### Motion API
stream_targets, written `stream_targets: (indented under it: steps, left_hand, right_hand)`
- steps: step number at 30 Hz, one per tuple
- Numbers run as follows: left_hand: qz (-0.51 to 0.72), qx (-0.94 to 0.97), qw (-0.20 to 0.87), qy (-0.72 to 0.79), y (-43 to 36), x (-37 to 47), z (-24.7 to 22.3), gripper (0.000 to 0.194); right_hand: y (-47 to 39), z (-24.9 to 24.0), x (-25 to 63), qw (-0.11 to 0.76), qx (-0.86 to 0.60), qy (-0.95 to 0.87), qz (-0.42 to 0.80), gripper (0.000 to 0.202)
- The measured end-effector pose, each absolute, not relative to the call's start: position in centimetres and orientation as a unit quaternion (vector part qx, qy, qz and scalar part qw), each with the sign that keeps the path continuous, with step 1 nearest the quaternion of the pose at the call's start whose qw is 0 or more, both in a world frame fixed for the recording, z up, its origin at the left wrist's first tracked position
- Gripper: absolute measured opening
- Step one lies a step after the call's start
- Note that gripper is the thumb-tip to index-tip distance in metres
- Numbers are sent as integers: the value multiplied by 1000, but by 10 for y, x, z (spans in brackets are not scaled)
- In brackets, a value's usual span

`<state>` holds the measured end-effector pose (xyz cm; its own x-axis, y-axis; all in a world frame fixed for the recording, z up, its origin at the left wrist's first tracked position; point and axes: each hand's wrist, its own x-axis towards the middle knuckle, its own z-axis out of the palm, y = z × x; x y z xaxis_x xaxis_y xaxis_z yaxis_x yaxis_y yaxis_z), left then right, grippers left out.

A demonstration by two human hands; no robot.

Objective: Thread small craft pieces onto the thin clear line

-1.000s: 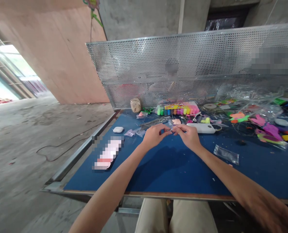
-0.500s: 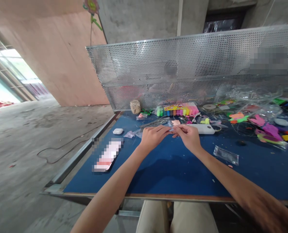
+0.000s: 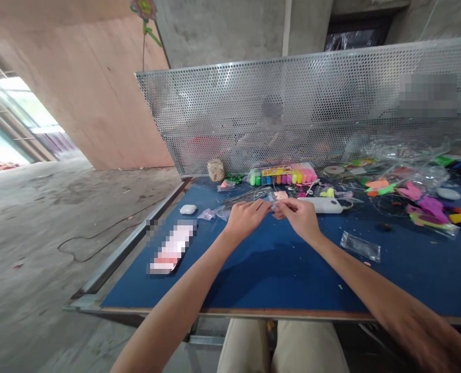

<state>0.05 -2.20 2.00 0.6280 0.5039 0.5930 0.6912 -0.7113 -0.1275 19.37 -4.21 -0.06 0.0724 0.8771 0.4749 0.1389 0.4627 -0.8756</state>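
My left hand (image 3: 246, 218) and my right hand (image 3: 299, 216) meet over the back half of the blue table (image 3: 269, 285), fingertips nearly touching. Between them is a small pale bluish piece (image 3: 273, 205), too small to name. Both hands have their fingers closed in a pinch around it. Just behind the fingertips lies a pale pink lump (image 3: 280, 195). A long white device (image 3: 323, 205) with a cable sits beyond my right hand. Left of my left hand lies a small lilac piece in clear plastic (image 3: 206, 214), with thin wires (image 3: 246, 195) behind.
A white earbud case (image 3: 188, 209) and a blurred-out phone (image 3: 173, 248) lie at left. Colourful clay packs (image 3: 284, 175) stand before the perforated metal panel (image 3: 230, 109). A clear plastic sleeve (image 3: 360, 246) lies near my right forearm. Colourful pieces (image 3: 432, 207) and plastic bags crowd the right.
The view has shifted very slightly. Both hands stay together in nearly the same place, with only small finger movement.
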Motion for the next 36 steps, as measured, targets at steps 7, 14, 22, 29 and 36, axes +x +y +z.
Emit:
stream_targets:
  steps: [7, 14, 22, 29, 36]
  left_hand:
    - [-248, -896, 180, -322, -21, 2, 18, 29]
    - [-297, -886, 130, -331, -17, 3, 13, 29]
    - [-289, -868, 157, -372, -7, 7, -1, 27]
    - [-292, -873, 120, -371, -15, 6, 12, 19]
    - [-340, -824, -10, -453, -15, 3, 17, 29]
  right_hand:
    - [-38, -6, 196, 596, -419, -599, 333, 41]
    - [-37, -6, 196, 590, -422, -585, 363, 45]
    - [-35, -10, 194, 582, -426, -578, 381, 43]
    - [-31, -14, 198, 584, -425, -616, 314, 34]
    - [-33, -13, 201, 517, -438, -710, 192, 27]
